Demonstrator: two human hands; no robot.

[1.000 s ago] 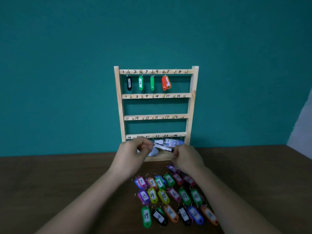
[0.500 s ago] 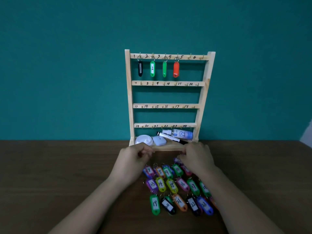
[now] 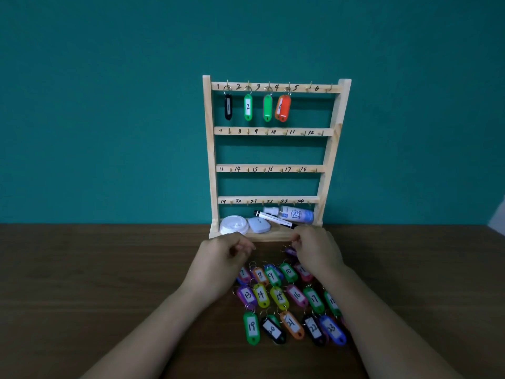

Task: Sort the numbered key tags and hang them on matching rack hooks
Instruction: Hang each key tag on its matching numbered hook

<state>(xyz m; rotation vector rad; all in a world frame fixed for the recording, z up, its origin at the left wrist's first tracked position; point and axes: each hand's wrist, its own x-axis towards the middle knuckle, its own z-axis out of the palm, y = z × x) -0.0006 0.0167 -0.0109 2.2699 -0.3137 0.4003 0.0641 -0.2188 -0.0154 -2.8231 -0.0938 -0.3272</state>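
Observation:
A wooden key rack [image 3: 210, 160] with hooks numbered 1 to 24 stands against the teal wall. On its top row hang a black tag [image 3: 228, 106], a green tag marked 2 [image 3: 247, 106], another green tag [image 3: 267, 108] and an orange tag [image 3: 283, 108]. Several coloured numbered tags [image 3: 278, 296] lie in rows on the table before it. My left hand [image 3: 222, 259] hovers by the rack base, fingers curled with nothing in them. My right hand [image 3: 318, 251] curls its fingertips onto a purple tag [image 3: 290, 251], which it mostly hides.
On the rack's base shelf lie a black-and-white marker [image 3: 276, 220], a small spray bottle [image 3: 296, 214], a white round lid [image 3: 234, 225] and a small white case [image 3: 259, 224]. The brown wooden table [image 3: 109, 283] stretches to both sides.
Both hands let go of the marker, which now lies on the rack's base shelf. They dropped to the table, the right hand onto the purple tag. The camera shifted.

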